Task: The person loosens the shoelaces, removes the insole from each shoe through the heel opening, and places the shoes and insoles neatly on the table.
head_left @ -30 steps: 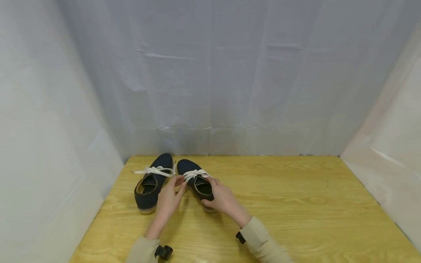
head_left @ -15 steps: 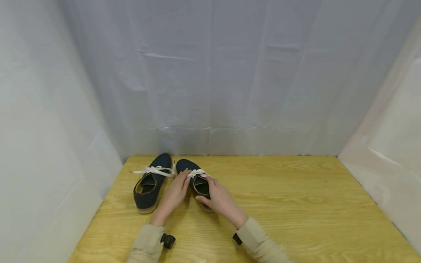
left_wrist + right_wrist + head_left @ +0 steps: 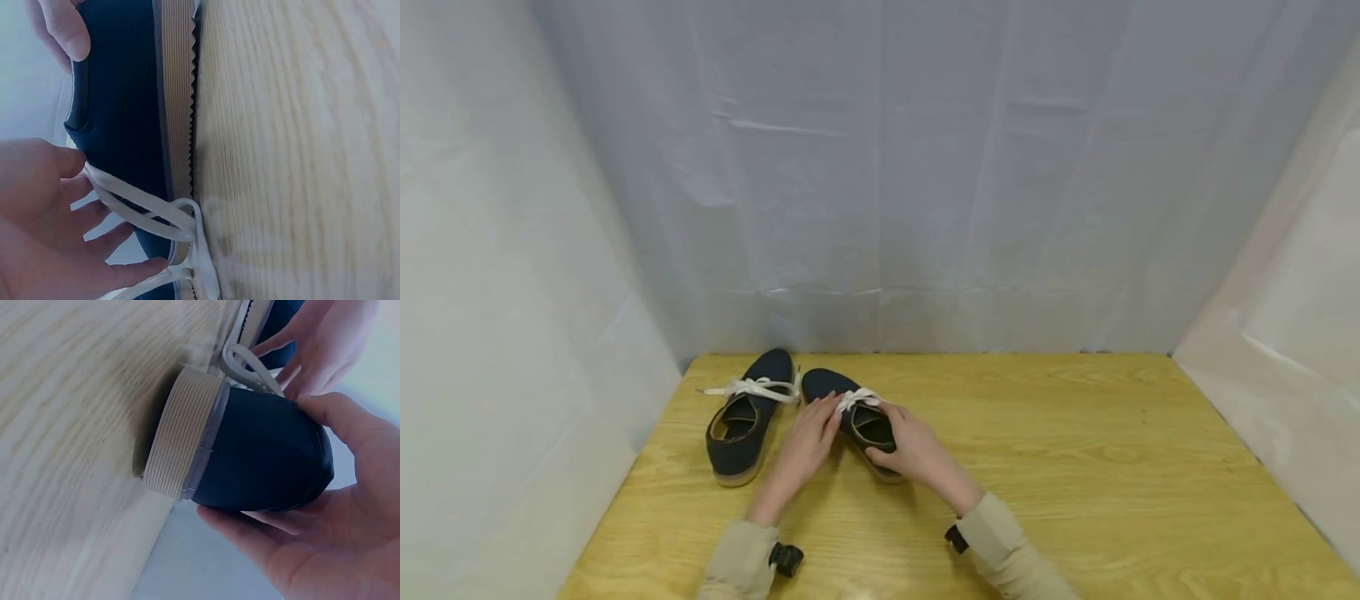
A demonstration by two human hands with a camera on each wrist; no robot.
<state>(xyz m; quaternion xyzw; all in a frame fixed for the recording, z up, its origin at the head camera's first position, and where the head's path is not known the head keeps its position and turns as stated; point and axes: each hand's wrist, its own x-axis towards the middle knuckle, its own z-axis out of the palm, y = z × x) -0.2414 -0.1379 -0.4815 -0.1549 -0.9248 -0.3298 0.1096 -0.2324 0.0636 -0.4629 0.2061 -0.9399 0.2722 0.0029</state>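
Note:
Two dark blue shoes with white laces stand on a wooden table. My right hand [image 3: 917,450] grips the right shoe [image 3: 824,383] around its heel. In the right wrist view, the thumb and fingers lie on opposite sides of the dark heel [image 3: 269,450]. On that shoe's left side, my left hand [image 3: 805,437] rests with extended fingers beside the bow [image 3: 859,398]. Close up in the left wrist view, long lace loops [image 3: 144,209] hang over the side of the shoe, and the left fingers are spread around them. The left shoe [image 3: 733,457] stands apart, untouched, its laces tied in a bow.
The wooden table [image 3: 1075,467] extends to the right of the shoes. White sheeting [image 3: 940,208] hangs along its back edge, close behind the toes, with more at both sides. A black wrist camera [image 3: 786,560] sits at the left cuff.
My left hand has moved from the lace loop at the shoe's left side onto the shoe beside the bow. The held shoe's heel has swung slightly right with my right hand.

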